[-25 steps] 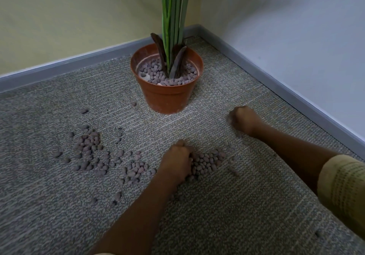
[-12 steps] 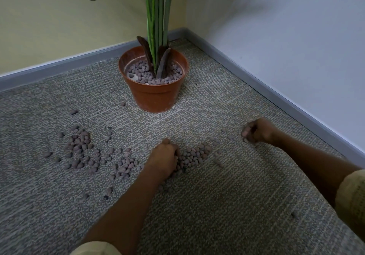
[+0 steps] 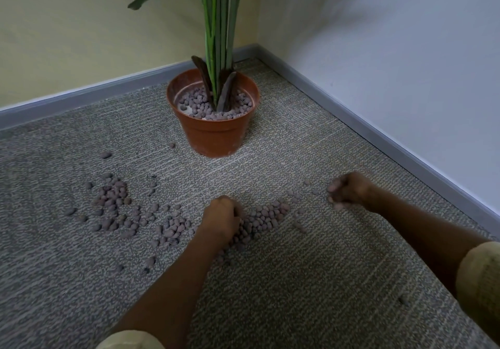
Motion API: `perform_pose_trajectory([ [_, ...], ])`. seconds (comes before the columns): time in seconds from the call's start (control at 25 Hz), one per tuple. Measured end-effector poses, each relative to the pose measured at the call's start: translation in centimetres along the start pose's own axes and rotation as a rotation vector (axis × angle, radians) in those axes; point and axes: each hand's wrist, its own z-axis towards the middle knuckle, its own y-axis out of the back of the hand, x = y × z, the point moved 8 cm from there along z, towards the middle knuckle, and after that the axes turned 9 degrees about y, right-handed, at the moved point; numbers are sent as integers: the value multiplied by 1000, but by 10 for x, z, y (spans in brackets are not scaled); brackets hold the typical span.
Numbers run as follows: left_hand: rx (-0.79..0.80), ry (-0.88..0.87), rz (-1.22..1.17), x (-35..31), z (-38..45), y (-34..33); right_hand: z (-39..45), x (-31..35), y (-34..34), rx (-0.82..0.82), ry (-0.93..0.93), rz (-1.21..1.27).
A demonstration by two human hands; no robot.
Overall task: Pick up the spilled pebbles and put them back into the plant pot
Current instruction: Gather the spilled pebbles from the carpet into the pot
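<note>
Your left hand rests knuckles-up on the carpet, its grip curled into the near pile of pebbles; whether the fingers have actually closed on any cannot be told. Your right hand sits low over the carpet to the right, fingers curled and pinched together around a few small pebbles, with loose ones lying just beside it. A wider scatter of spilled pebbles spreads to the left of your left hand, well apart from the plant pot. The pot stands upright in the room corner, already part-filled with pebbles around the green stems, and a bare strip of carpet lies between it and both hands. The grey skirting board runs along the right wall close behind your right hand; a second skirting board bounds the carpet beyond the left scatter.
</note>
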Motion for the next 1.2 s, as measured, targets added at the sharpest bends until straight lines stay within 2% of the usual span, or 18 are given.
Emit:
perform_pose_trajectory([
  [0.08, -6, 44, -110, 3, 1, 2, 3, 21, -18, 44, 96, -41],
  [0.2, -5, 80, -252, 6, 0, 3, 13, 49, -34, 18, 218, -134],
  [0.44, -50, 111, -463, 4, 0, 25, 25, 73, -45, -75, 313, -285],
  [0.6, -109, 31, -657, -31, 12, 89, 28, 71, -45, -68, 322, -210],
  [0.72, -240, 58, -884, -52, 39, 156, 23, 85, -41, -6, 322, -120],
  [0.84, -331, 117, -895, -52, 69, 185, 10, 139, -21, -18, 425, 5],
  [0.92, -350, 172, -851, -46, 78, 180, 1, 187, -10, -31, 522, 83],
  [1.0, -399, 154, -837, -43, 74, 173, -4, 232, -9, -22, 611, 118],
  [1.2, -516, 117, -765, -31, 46, 152, -3, 300, -28, -74, 755, -93],
])
